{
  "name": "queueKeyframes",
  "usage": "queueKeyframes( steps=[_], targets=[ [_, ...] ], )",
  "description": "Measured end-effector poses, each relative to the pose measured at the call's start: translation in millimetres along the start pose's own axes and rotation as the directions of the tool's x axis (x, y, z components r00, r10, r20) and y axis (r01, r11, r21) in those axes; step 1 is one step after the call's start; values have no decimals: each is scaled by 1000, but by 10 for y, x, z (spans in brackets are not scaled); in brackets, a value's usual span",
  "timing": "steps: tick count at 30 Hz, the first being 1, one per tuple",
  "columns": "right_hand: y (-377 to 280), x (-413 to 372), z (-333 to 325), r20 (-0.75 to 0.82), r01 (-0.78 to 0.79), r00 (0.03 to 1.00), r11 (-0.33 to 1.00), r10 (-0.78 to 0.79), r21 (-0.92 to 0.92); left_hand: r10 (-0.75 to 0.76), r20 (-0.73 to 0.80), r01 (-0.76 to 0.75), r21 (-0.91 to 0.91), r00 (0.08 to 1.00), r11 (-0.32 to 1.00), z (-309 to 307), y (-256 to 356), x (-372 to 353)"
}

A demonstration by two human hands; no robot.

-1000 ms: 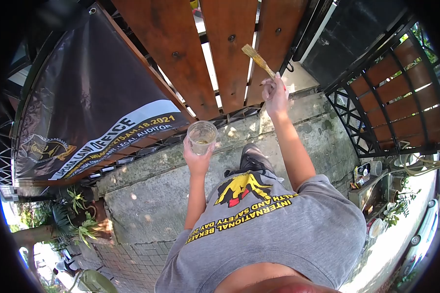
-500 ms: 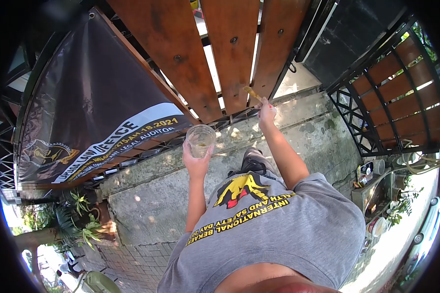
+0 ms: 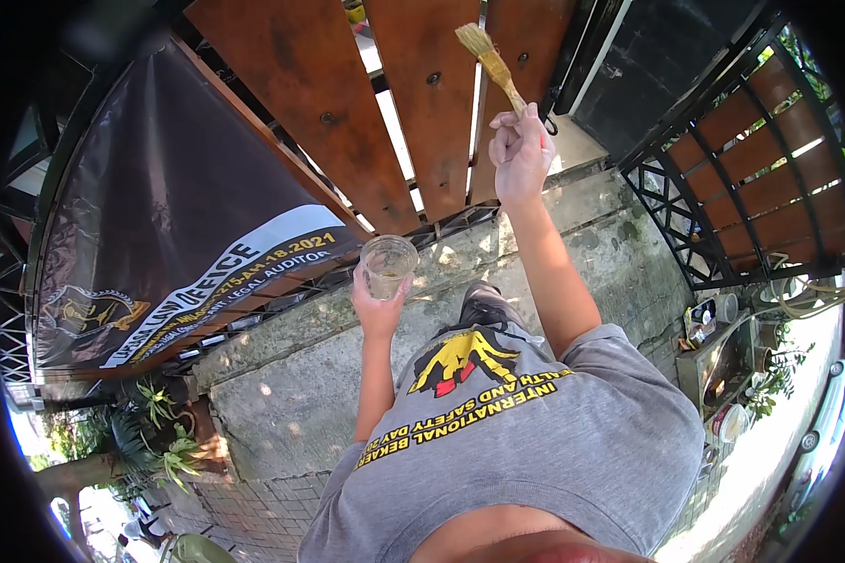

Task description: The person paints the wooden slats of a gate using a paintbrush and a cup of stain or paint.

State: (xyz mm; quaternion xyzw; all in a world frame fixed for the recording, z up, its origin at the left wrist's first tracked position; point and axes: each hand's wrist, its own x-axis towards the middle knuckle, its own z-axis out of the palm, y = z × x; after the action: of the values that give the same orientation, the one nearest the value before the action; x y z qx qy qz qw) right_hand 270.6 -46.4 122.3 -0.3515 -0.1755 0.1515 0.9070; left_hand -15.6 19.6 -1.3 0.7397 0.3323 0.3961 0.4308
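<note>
The right hand [image 3: 522,155] has its fingers closed on the handle of a flat brush [image 3: 498,73], thumb and forefinger pinching it and the others curled towards the palm. The brush's long axis slants from the fingers to the far left, and its pale, frayed bristles [image 3: 475,39] form the far end, pointing away from the body. In the view they lie across the far part of the wooden boards [image 3: 432,122], close to a narrow bright gap; whether they touch the wood I cannot tell.

The left hand [image 3: 378,305] has its fingers spread part-way open around the side of a clear cup [image 3: 390,258], gripping it with the round mouth facing up. A little something shows low inside, too unclear to name. The cup lies near and to the left of the brush, well apart from the bristles, so they point past it rather than at it. The right hand is the one nearer the bristles.

Left of the cup hangs a dark banner [image 3: 188,188] with white and yellow lettering. Beneath the hands is the concrete ground [image 3: 291,403], with one dark shoe [image 3: 483,305] between the forearms.
</note>
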Motion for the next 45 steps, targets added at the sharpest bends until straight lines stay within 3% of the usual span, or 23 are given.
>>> queueKeyframes(
  steps=[3,6,9,15,18,21,24,27,30,32,34,36,39,43,44,45],
  targets=[
    [286,-11,-163,-87,-43,996,997,38,-63,4,7,-4,-1,1000,1000,4,-24,-6],
    [832,-113,-697,-217,-270,945,958,244,-101,4,6,-4,-23,1000,1000,-12,-47,-2],
    [1229,-260,-1181,-337,-400,888,888,314,-228,-7,6,7,-73,1000,997,-25,-65,-7],
    [1587,-341,-1567,-620,-665,660,713,424,-221,-1,3,2,-64,1000,998,-57,-39,-27],
    [1511,-280,-1399,-616,-626,701,724,359,-290,11,2,-11,-48,1000,999,-66,-6,-58],
    [1213,-74,-899,-542,-422,814,852,206,-311,13,-10,-13,-55,1000,998,-63,-71,-54],
    [693,-49,-370,-409,-287,888,947,208,-142,-6,8,6,-54,1000,999,-77,-88,-89],
    [478,-242,-215,-146,-153,980,982,136,-112,-16,-2,16,-44,1000,999,-82,-118,-129],
    [751,-389,-265,-91,-242,967,969,237,-53,-37,-9,37,-26,999,999,-80,-120,-194],
    [1007,-504,-454,-79,-385,922,920,380,-77,-42,-27,41,-32,999,999,-70,-108,-183],
    [1277,-650,-643,-285,-578,802,802,524,-153,-47,-59,44,-58,997,997,-62,-110,-213],
    [1878,-777,-1173,-442,-597,764,775,470,-207,-55,-69,50,-61,996,997,-70,-112,-241],
    [1967,-869,-1281,-544,-688,694,656,471,-310,-48,-77,43,-59,996,997,-94,-82,-246],
    [1701,-623,-934,-344,-503,851,804,397,-318,-103,-80,100,-40,991,994,-128,-159,-301],
    [1275,-557,-529,-326,-544,823,811,466,-214,-108,-77,105,-46,991,993,-112,-141,-304],
    [1057,-475,-303,-265,-491,858,855,441,-167,-111,-77,107,-50,991,993,-115,-107,-293]
  ],
)
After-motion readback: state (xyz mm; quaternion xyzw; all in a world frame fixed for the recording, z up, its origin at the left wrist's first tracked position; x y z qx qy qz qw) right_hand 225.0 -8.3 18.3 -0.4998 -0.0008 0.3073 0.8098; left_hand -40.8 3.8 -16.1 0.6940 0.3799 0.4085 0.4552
